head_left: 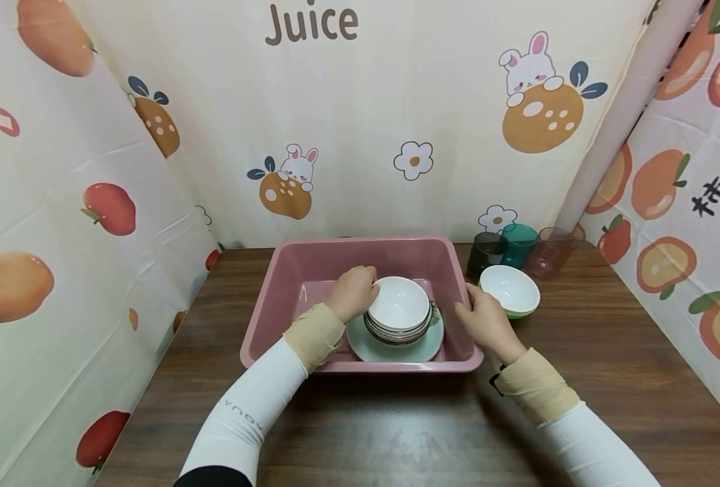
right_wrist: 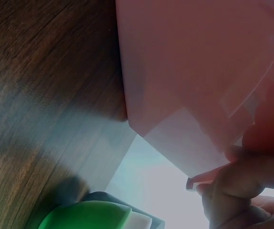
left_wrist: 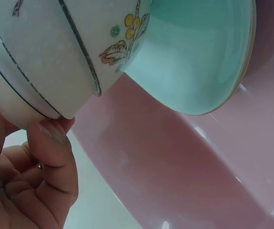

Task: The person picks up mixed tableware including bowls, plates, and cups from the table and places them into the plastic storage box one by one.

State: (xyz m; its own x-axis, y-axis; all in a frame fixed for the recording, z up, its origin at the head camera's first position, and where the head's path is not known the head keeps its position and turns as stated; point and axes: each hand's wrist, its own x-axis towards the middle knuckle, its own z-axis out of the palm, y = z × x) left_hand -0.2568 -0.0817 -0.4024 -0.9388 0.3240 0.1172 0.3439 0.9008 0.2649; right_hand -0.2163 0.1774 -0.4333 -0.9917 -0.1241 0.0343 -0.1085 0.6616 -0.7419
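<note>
A pink basin (head_left: 329, 253) stands on the table, holding a mint-green plate (head_left: 362, 346) with a stack of bowls on it. My left hand (head_left: 353, 294) pinches the rim of the top white bowl (head_left: 401, 303) at its left side. In the left wrist view, thumb and finger meet at the white bowl's (left_wrist: 46, 62) rim, and dark lines and a fruit pattern show on the stack. At the basin's right side, my right hand (head_left: 490, 325) grips the rim; the right wrist view shows its curled fingers (right_wrist: 232, 188) at that edge, partly cut off.
A white bowl with a green outside (head_left: 510, 289) stands just right of my right hand. Behind it are a dark cup (head_left: 486, 256), a teal cup (head_left: 520, 245) and a pinkish clear cup (head_left: 549, 253). A printed curtain (head_left: 360, 122) hangs behind the wooden table (head_left: 396, 426).
</note>
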